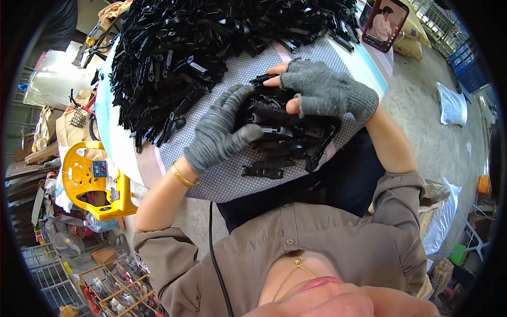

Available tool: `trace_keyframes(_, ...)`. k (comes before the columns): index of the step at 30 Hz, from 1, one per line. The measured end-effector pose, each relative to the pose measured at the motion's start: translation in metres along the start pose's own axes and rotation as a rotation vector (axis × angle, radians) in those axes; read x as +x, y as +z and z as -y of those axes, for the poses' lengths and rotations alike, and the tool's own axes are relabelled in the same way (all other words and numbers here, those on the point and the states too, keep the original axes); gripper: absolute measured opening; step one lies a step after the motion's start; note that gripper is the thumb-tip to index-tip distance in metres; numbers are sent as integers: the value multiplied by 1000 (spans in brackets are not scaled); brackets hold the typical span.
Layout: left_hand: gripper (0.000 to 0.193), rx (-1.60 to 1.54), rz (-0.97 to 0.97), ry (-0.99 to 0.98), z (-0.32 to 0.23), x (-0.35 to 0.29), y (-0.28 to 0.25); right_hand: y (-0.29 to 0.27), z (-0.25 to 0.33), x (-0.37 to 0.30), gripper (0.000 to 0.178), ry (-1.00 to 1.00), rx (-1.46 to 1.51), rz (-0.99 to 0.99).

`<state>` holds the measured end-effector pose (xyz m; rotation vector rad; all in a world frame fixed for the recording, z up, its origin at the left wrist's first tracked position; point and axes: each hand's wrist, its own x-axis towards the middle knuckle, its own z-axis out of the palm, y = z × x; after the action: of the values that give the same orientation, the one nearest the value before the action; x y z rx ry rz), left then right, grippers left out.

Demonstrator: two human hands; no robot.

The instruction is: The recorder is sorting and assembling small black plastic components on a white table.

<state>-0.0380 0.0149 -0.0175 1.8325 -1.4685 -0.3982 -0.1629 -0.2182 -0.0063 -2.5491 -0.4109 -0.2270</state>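
Small pile of black pieces (pixel 285 142) on the bench (pixel 222 187), near edge, between the gloved hands. Pieces look light, stiff, hard plastic, some with shiny metal-like strips; probably slick, fairly tough; best grip mid-length, across the narrow sides. Left hand (pixel 219 127), grey knit, curves along the pile's left side, thumb apart from the other fingers, nothing clearly grasped. Right hand (pixel 322 90), knit glove, bare fingertips, over the pile's far side; fingers at a dark piece, can't tell if pinched. Bench cover patterned, smooth-looking. Beyond: big bristly heap (pixel 169 53) of similar slim pieces; flat glossy phone (pixel 385 25).
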Motion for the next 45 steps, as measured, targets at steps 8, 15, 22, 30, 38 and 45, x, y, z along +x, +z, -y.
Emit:
trace_keyframes(8,87,306,-73,38,-39,-17,37,5,16,-47,77,-87,-89,-95)
trace_keyframes(15,79,325,-85,202,-70,-28,60,7,46,-93,61,-69,-114,-201)
trace_keyframes(22,70,266,6,398,-81,-32,92,16,65,-127,41,-48,-171,-193)
trace_keyframes(30,57,192,61,662,-86,-19,75,12,69,-143,20,9,139,-195)
trace_keyframes(38,70,658,-66,330,-30,71,44,6,43,-102,26,177,8,-522)
trace_keyframes(45,76,391,226,190,-42,57,57,15,47,-83,56,221,-206,-235)
